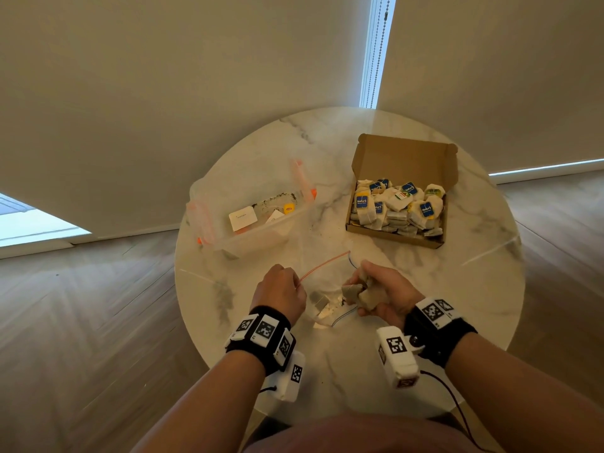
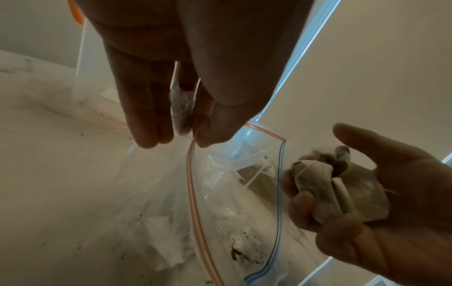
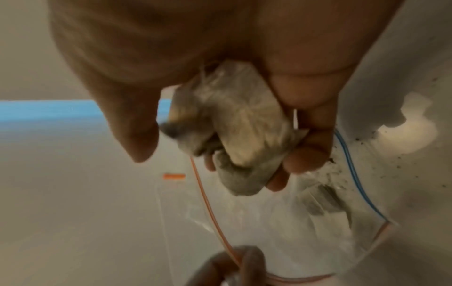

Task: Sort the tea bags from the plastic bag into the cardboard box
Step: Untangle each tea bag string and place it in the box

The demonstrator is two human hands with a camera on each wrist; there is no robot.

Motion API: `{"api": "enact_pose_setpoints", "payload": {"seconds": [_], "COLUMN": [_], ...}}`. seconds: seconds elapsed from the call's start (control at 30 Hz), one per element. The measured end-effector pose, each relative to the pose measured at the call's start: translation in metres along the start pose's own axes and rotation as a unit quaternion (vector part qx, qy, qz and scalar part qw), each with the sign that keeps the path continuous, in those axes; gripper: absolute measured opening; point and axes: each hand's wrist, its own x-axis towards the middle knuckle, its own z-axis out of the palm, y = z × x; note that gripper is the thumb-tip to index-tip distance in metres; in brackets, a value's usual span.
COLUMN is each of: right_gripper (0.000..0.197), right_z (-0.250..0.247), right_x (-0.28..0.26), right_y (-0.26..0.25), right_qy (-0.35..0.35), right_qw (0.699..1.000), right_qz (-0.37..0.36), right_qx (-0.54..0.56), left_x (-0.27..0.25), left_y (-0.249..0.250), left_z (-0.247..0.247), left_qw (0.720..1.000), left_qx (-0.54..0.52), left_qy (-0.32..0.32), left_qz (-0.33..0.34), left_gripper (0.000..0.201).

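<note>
The left hand (image 1: 283,291) pinches the bag (image 2: 220,193) open. The right hand (image 1: 380,294) grips tea bags (image 1: 358,294). Next, I think, they go right and far, into the box (image 1: 397,238).

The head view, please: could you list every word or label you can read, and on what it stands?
"Nature's": blue tags on tea bags in the cardboard box.
White card and yellow tag in the clear tub: print too small.
Wrist markers: patterns only.
</note>
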Motion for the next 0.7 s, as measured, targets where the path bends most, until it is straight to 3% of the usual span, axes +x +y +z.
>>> {"api": "enact_pose_setpoints", "payload": {"seconds": [0.07, 0.13, 0.17, 0.27, 0.33, 0.4, 0.53, 0.7], "right_gripper": [0.031, 0.024, 0.022, 0.018, 0.016, 0.014, 0.019, 0.016], "right_z": [0.009, 0.020, 0.024, 0.040, 0.050, 0.059, 0.069, 0.065], "right_x": [0.008, 0.015, 0.019, 0.029, 0.034, 0.040, 0.052, 0.055], "right_y": [0.001, 0.003, 0.004, 0.011, 0.016, 0.021, 0.028, 0.026], "right_qy": [0.033, 0.064, 0.070, 0.004, -0.049, -0.080, -0.079, -0.076], "right_qw": [0.991, 0.946, 0.894, 0.695, 0.618, 0.561, 0.506, 0.480], "right_qz": [-0.030, -0.076, -0.103, -0.113, -0.095, -0.083, -0.061, -0.086], "right_qx": [-0.124, -0.309, -0.430, -0.710, -0.779, -0.820, -0.857, -0.870], "left_x": [-0.001, -0.001, -0.001, -0.002, -0.002, -0.001, -0.001, -0.001], "left_y": [0.000, 0.001, 0.000, 0.000, 0.000, -0.001, -0.002, -0.005], "left_z": [0.000, -0.001, -0.001, -0.001, -0.002, -0.002, -0.001, -0.001], "left_qw": [1.000, 1.000, 1.000, 1.000, 1.000, 1.000, 1.000, 1.000], "left_qx": [0.001, 0.001, 0.000, -0.003, -0.005, -0.008, -0.017, -0.019], "left_qy": [0.002, 0.004, 0.003, 0.000, -0.001, -0.001, -0.003, 0.002], "left_qz": [0.002, 0.004, 0.006, 0.008, 0.010, 0.013, 0.013, 0.014], "left_gripper": [0.015, 0.015, 0.015, 0.015, 0.015, 0.015, 0.015, 0.015]}}
